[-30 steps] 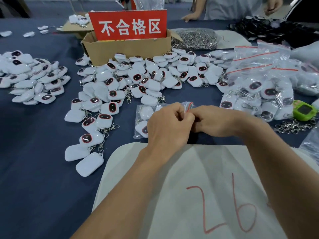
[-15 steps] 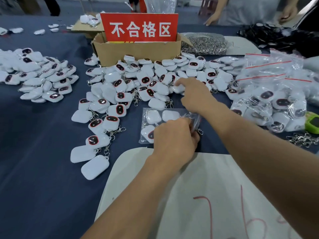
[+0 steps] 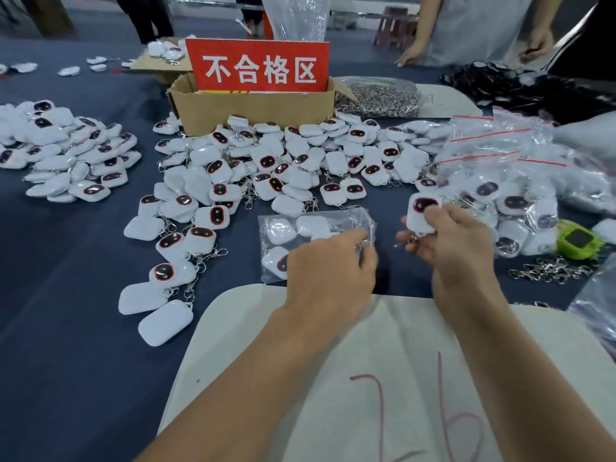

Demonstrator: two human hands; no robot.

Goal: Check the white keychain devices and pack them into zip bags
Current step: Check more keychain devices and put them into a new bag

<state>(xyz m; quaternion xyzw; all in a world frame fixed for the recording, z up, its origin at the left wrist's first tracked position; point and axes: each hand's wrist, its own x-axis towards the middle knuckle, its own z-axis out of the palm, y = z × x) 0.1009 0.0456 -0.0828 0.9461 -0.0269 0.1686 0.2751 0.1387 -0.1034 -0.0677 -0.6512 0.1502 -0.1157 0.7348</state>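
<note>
One white keychain device (image 3: 420, 213), with a dark face ringed in red, is held up in front of the cardboard box (image 3: 256, 111), off to its right. A clear zip bag (image 3: 316, 225) is laid flat in front of the box, with a few white devices inside and its right end pinched. A pile of loose devices (image 3: 266, 168) is spread against the box front. Filled zip bags (image 3: 500, 181) are heaped further right.

A packing and inspection bench in a small factory workshop.

On the blue-clothed table (image 3: 66, 328), a red sign (image 3: 260, 66) reading 不合格区 stands in a cardboard box (image 3: 253, 110) at 12 o'clock. White keychain devices (image 3: 266, 161) are heaped before it, with a second pile (image 3: 66, 155) at 10 o'clock. Metal clasps (image 3: 380, 98) lie at 1 o'clock, filled zip bags (image 3: 500, 181) at 3 o'clock, and a white sheet (image 3: 333, 361) numbered 26 at 6 o'clock. Other people (image 3: 473, 25) stand along the far edge.
</note>
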